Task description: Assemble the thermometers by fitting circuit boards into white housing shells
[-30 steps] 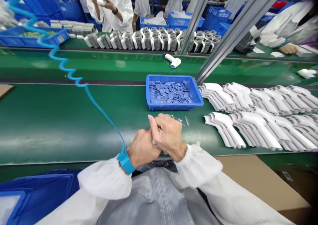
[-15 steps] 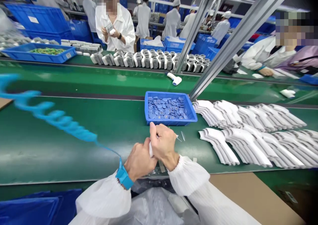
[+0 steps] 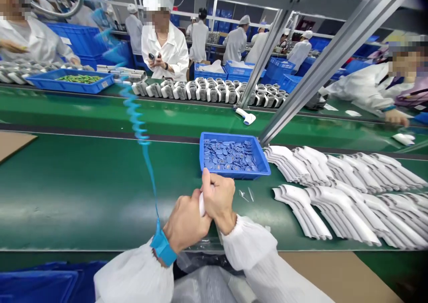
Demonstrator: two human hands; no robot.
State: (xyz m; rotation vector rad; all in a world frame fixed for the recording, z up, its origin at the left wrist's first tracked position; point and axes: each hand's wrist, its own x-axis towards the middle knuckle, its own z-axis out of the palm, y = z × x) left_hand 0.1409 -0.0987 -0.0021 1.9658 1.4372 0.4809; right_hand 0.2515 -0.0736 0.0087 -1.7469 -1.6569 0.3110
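Left hand (image 3: 185, 225) and right hand (image 3: 219, 196) closed tightly together, pinching a small white plastic part (image 3: 202, 205) upright just above a green conveyor belt (image 3: 73, 196). Clear plastic slivers (image 3: 244, 195) nearby on the belt; beyond, a blue tray (image 3: 214, 174) of grey-blue parts (image 3: 230, 156), with rows of white thermometer housings (image 3: 341, 214) alongside.
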